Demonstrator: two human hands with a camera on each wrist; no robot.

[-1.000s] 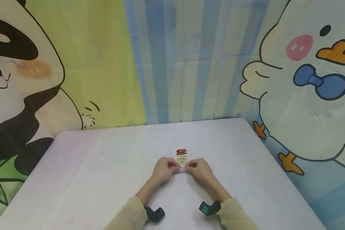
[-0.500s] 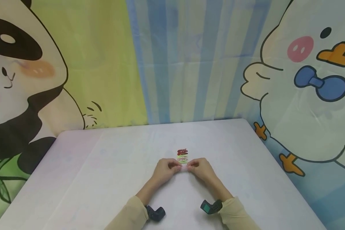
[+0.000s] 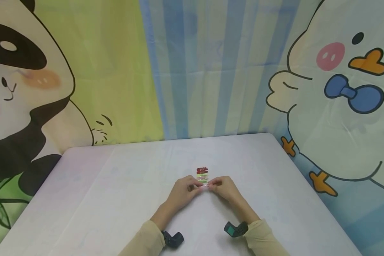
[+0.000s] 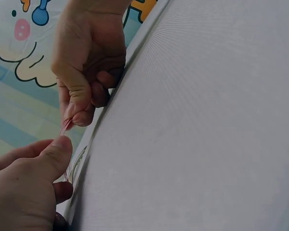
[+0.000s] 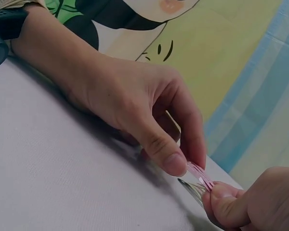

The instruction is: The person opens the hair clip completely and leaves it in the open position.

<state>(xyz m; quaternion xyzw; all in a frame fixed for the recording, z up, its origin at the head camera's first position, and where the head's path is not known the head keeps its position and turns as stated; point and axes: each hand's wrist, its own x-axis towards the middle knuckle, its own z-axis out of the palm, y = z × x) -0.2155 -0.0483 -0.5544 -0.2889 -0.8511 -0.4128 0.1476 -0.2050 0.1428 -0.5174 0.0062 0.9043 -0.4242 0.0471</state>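
Note:
In the head view my left hand [image 3: 183, 192] and right hand [image 3: 224, 188] meet low over the white table. A thin pink band of several fine strands [image 5: 198, 172] runs between their fingertips. Each hand pinches one end of it between thumb and fingers, and the fingers hide most of its ends. Just beyond the fingertips lies a short column of slim coloured loops [image 3: 202, 175], red at the far end, yellow-green and pink nearer me. They are too small to name exactly. The right wrist view shows some greenish loops [image 5: 193, 188] beneath the pink band.
The white tabletop [image 3: 115, 199] stretches out around the hands. A cloth backdrop [image 3: 198, 71] with a panda, stripes and a white bird stands behind it. Dark wrist cameras [image 3: 173, 240] sit by both sleeves.
Both hands stay in nearly the same place and keep hold of the pink band. The left fingers and thumb have shifted slightly. The head view has tilted a little.

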